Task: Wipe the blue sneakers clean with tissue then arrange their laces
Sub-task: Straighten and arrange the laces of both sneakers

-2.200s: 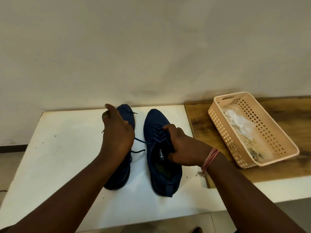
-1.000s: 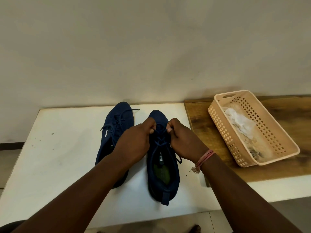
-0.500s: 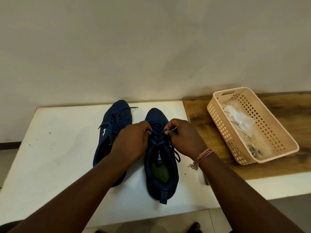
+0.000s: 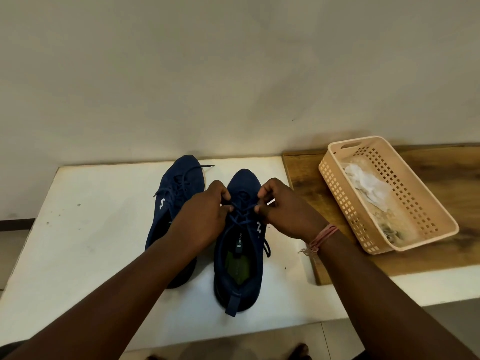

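Far left, one blue sneaker (image 4: 172,203) lay untouched on the desk (image 4: 85,229). Left hand (image 4: 202,216) pinched one end of the lace (image 4: 240,213), right hand (image 4: 284,210) the other, directly over the right sneaker (image 4: 239,268), toe pointing away, heel nearest.
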